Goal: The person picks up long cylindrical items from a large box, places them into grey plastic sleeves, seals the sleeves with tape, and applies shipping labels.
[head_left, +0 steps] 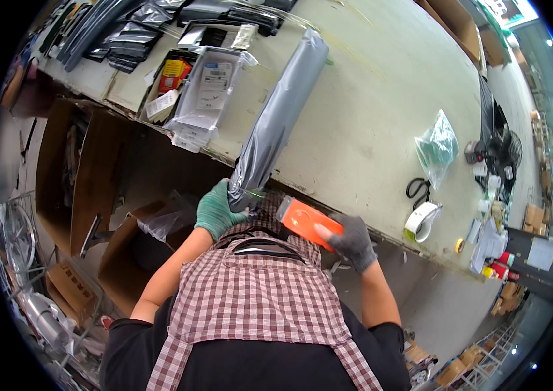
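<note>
A long package (283, 111) wrapped in shiny grey plastic lies slantwise across the table edge, its near end jutting out toward me. My left hand (219, 212), in a green glove, is closed round that near end. In a grey glove, my right hand (354, 241) grips a flat orange hand tool (309, 223) with a greyish tip. Its exact kind is unclear. The tip points toward the package end, a small gap apart from it. Just below both hands is my checked apron (263, 296).
Left of the package, a clear plastic bin (208, 88) holds labels beside a box with red-yellow packets (173, 75). To the right lie black scissors (418, 192), a tape roll (422, 221) and a clear bag (437, 148). A small fan (506, 148) stands farther right. Open cartons (71, 176) stand below left.
</note>
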Action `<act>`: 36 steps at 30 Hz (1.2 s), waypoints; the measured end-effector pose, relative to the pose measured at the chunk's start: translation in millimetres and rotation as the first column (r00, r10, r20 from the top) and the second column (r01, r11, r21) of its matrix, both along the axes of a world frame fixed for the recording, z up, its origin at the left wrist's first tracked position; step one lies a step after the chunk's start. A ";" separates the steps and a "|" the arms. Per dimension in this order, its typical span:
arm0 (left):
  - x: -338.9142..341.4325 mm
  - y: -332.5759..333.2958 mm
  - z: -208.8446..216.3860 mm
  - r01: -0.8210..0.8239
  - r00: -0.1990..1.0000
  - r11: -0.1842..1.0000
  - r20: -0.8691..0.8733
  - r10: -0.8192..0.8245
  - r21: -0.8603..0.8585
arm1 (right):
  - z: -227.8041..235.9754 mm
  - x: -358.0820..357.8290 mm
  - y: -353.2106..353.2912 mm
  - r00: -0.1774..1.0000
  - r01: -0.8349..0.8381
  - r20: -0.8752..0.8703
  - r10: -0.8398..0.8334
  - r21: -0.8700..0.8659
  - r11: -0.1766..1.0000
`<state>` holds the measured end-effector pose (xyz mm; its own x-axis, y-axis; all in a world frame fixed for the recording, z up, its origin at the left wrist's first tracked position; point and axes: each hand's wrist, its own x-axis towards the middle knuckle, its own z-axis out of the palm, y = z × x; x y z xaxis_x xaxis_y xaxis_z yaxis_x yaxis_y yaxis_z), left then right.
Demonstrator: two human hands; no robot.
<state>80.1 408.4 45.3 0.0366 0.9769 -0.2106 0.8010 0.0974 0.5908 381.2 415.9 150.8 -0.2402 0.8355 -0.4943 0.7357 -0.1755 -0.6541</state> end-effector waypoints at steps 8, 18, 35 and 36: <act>-23.0 13.9 6.7 0.072 0.976 0.991 0.212 -0.046 -0.116 | -80.4 -13.7 7.8 0.880 -0.233 0.438 0.186 0.054 0.971; 39.1 30.5 -21.6 0.529 0.273 0.749 0.915 0.296 -0.400 | -99.5 83.9 50.1 0.742 0.096 0.432 -0.513 0.688 0.719; 115.6 70.3 -63.4 0.818 -0.005 0.472 0.817 0.576 -0.328 | -10.9 73.6 -104.2 0.494 0.044 -0.666 -0.559 -0.623 0.781; 134.6 80.1 -68.4 0.781 -0.054 0.523 0.798 0.600 -0.340 | -16.6 82.4 -119.0 0.504 0.027 -0.662 -0.555 -0.631 0.776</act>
<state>214.7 488.4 -23.1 0.8921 0.4059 -0.1985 -0.3349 0.8890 0.3123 463.6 296.9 134.2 -0.5255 0.6331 -0.5683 -0.1991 -0.7410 -0.6414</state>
